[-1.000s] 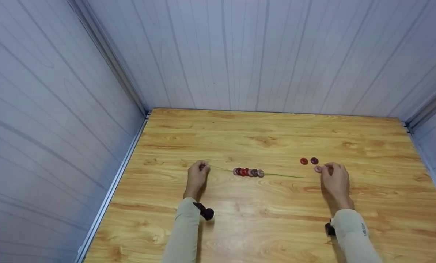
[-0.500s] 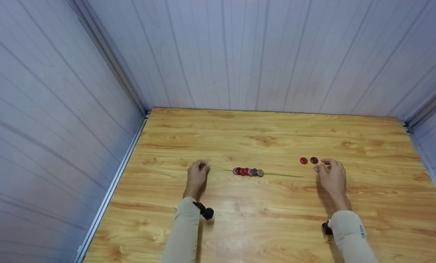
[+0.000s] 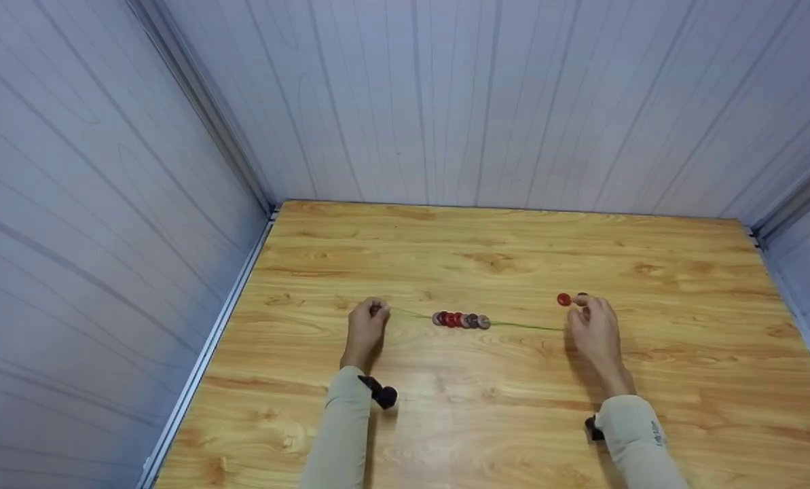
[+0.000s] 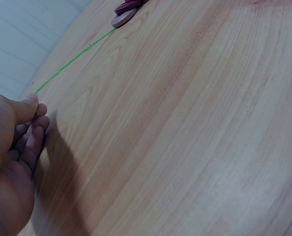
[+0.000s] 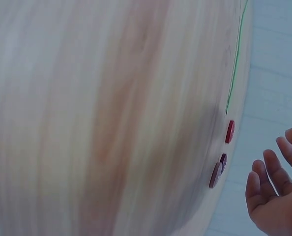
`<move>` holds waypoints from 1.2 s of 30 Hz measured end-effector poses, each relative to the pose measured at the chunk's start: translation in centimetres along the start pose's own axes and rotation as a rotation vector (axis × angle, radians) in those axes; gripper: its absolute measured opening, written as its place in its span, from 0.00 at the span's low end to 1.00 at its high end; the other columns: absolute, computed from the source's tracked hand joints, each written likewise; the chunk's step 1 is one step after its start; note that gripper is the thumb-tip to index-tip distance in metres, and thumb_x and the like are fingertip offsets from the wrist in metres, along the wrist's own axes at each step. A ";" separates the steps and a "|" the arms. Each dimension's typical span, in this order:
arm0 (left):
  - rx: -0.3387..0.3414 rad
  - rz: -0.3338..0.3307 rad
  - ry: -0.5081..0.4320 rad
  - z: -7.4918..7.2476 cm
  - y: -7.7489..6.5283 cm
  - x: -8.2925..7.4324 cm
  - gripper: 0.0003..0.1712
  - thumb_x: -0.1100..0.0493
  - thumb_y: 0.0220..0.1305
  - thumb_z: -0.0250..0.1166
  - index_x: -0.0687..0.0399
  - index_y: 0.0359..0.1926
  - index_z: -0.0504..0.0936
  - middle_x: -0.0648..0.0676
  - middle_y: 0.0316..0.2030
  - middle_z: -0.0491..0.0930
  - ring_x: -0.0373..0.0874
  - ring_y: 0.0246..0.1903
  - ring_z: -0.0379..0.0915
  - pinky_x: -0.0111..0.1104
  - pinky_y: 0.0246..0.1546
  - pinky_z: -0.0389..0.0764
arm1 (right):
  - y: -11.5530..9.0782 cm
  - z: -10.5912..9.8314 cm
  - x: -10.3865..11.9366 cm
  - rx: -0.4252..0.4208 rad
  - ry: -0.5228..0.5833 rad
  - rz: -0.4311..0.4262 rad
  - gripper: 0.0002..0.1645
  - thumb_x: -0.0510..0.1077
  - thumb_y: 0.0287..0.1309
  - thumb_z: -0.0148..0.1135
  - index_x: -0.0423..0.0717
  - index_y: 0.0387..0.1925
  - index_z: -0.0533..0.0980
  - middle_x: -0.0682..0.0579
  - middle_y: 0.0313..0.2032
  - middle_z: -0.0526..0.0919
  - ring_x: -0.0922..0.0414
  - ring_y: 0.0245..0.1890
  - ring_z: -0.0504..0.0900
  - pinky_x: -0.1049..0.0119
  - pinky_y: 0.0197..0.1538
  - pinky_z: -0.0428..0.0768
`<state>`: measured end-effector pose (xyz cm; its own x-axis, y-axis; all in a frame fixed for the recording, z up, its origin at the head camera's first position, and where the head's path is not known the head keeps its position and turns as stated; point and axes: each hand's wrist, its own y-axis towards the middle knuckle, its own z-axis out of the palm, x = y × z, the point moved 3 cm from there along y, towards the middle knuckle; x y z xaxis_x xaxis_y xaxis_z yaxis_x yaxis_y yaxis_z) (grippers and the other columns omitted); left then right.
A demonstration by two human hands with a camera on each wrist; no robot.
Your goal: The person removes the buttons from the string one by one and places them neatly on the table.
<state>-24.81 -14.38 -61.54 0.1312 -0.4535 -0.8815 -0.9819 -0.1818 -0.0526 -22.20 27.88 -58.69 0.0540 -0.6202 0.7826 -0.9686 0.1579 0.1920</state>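
My left hand [image 3: 368, 326] pinches one end of a thin green string [image 4: 70, 64] between thumb and forefinger. Overlapping red, brown and pinkish buttons [image 3: 460, 320] are threaded along the string's middle, and the free end runs right across the table. Over the right part of the table hovers my right hand [image 3: 595, 333], fingers loosely bent and apart, holding nothing. Below it in the right wrist view lie a red button [image 5: 230, 132], a dark purple button [image 5: 223, 160] and a pinkish button [image 5: 215, 175]. In the head view that hand hides the pinkish one.
The wood-grain table [image 3: 445, 414] is bounded by a pale panelled wall [image 3: 472, 109] at the back and another panelled wall [image 3: 92, 238] on the left. A black wrist camera [image 3: 384, 395] sticks out from the left sleeve.
My right hand has let go of the pinkish button and shifted left, over the loose buttons toward the string's free end. The left hand and threaded buttons stay put.
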 end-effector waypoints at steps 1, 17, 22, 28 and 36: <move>-0.001 0.000 -0.003 0.0 0.0 0.0 0.06 0.61 0.67 0.60 0.60 0.40 0.80 0.56 0.36 0.79 0.44 0.37 0.74 0.34 0.40 0.76 | 0.0 0.2 0.2 0.011 0.005 -0.005 0.15 0.38 0.65 0.54 0.35 0.51 0.75 0.39 0.49 0.74 0.46 0.47 0.72 0.52 0.50 0.72; -0.016 0.002 -0.012 0.0 0.2 0.1 0.05 0.63 0.66 0.61 0.61 0.38 0.80 0.55 0.34 0.79 0.44 0.36 0.74 0.33 0.39 0.76 | -0.2 3.0 2.1 0.122 0.002 -0.046 0.16 0.39 0.63 0.58 0.37 0.51 0.75 0.40 0.51 0.74 0.44 0.52 0.70 0.48 0.54 0.68; 0.000 0.004 -0.025 0.0 0.0 0.0 0.05 0.63 0.67 0.60 0.61 0.39 0.79 0.55 0.35 0.79 0.44 0.36 0.74 0.33 0.39 0.76 | -0.4 3.9 2.6 0.126 -0.005 -0.074 0.16 0.39 0.61 0.60 0.37 0.50 0.76 0.40 0.48 0.75 0.44 0.50 0.71 0.50 0.52 0.71; 0.017 0.005 -0.031 -0.1 -0.1 -0.1 0.06 0.62 0.67 0.59 0.61 0.40 0.79 0.56 0.36 0.79 0.45 0.37 0.74 0.34 0.40 0.76 | -0.7 4.8 3.2 0.153 -0.008 -0.071 0.17 0.41 0.61 0.61 0.39 0.50 0.76 0.41 0.48 0.75 0.45 0.50 0.71 0.50 0.52 0.70; -0.001 0.020 -0.019 -0.1 0.0 0.0 0.05 0.63 0.66 0.60 0.61 0.39 0.79 0.56 0.35 0.79 0.44 0.36 0.74 0.34 0.39 0.76 | -0.7 5.9 3.5 0.189 -0.030 -0.077 0.18 0.44 0.62 0.62 0.40 0.50 0.76 0.42 0.49 0.75 0.46 0.51 0.72 0.49 0.55 0.70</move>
<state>-24.82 -14.42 -61.48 0.1086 -0.4407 -0.8911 -0.9842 -0.1739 -0.0339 -22.78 21.06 -59.57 0.1250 -0.6480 0.7513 -0.9904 -0.0357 0.1339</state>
